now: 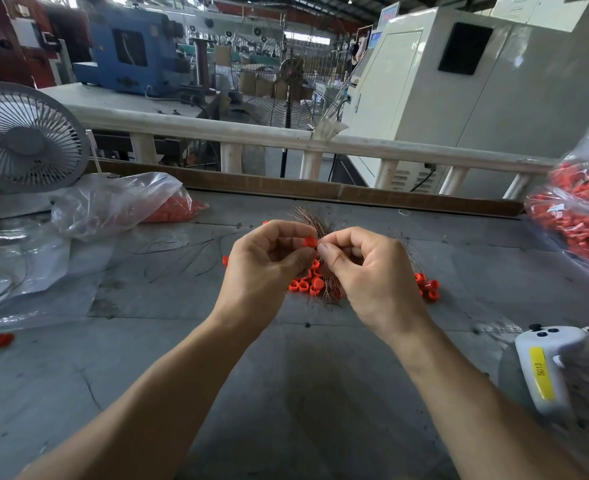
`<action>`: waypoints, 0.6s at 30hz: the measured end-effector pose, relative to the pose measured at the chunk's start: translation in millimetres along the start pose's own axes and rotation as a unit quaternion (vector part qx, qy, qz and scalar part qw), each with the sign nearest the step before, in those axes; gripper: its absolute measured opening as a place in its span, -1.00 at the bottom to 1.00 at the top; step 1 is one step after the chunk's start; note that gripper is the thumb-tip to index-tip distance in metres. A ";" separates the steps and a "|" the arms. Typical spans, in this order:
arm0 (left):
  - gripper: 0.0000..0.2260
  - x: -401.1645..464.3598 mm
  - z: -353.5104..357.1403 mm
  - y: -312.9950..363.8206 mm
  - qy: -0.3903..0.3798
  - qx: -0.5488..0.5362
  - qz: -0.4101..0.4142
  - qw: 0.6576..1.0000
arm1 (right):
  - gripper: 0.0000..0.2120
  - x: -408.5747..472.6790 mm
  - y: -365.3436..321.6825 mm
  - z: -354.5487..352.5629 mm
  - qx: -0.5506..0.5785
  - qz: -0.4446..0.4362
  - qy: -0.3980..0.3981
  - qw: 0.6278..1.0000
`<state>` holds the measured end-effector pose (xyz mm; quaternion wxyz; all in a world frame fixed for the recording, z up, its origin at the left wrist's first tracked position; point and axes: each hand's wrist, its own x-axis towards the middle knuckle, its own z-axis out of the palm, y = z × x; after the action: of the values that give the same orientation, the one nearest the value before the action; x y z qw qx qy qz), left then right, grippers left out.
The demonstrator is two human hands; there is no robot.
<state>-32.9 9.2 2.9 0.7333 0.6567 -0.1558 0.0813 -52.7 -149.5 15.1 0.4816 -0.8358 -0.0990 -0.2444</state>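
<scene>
Holdings, working area, mid-table:

1. Red cap (309,242): raised above the table (286,393), pinched between thumb and forefinger of my left hand (269,261). My right hand (366,271) pinches at the cap's right edge, fingers curled in. There may be a fine strand between those fingertips, but it is too thin to make out.
2. Copper wire bundle (305,216): fanned out just beyond my hands, mostly hidden behind them. More of it shows under my right hand.
3. Loose red caps (307,282): a heap on the table below my hands, partly covered by them. A smaller cluster (426,287) lies just right of my right wrist.

Containers:

4. Clear bag (113,202), far left, lying slumped on its side, with red caps gathered in its right end.
5. Second clear bag (584,216), far right, packed with red pieces and cut off by the frame edge.

Surroundings:

6. Plastic sheeting (26,271), crumpled flat, left, near the first bag.
7. Grey desk fan (26,136), far left, behind the bag and partly cut off.
8. Single stray cap (1,340), near left, well apart from the heap.
9. White handheld controller (542,368) with a yellow label, near right.
10. Cardboard strip (286,185) along the table's far edge, with a white railing (251,133) beyond it.
11. Thin dark wires (182,252) scattered left of my left hand.
</scene>
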 end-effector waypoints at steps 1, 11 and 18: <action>-0.80 -0.3 0.1 0.2 0.000 0.000 0.000 1.000 | -0.94 0.0 0.2 -0.1 -0.003 0.000 -0.001 1.000; -0.78 -0.5 1.0 0.9 -0.004 -0.005 -0.007 1.000 | -0.92 1.4 3.3 -0.8 -0.017 0.004 -0.001 1.000; -0.80 -0.8 0.4 0.8 -0.013 -0.038 -0.028 0.999 | -0.90 3.4 6.5 -2.0 -0.025 0.001 0.010 1.000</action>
<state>-33.9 9.0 3.4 0.7573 0.6339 -0.1504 0.0462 -47.7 -154.8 12.7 0.4616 -0.8453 -0.0876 -0.2545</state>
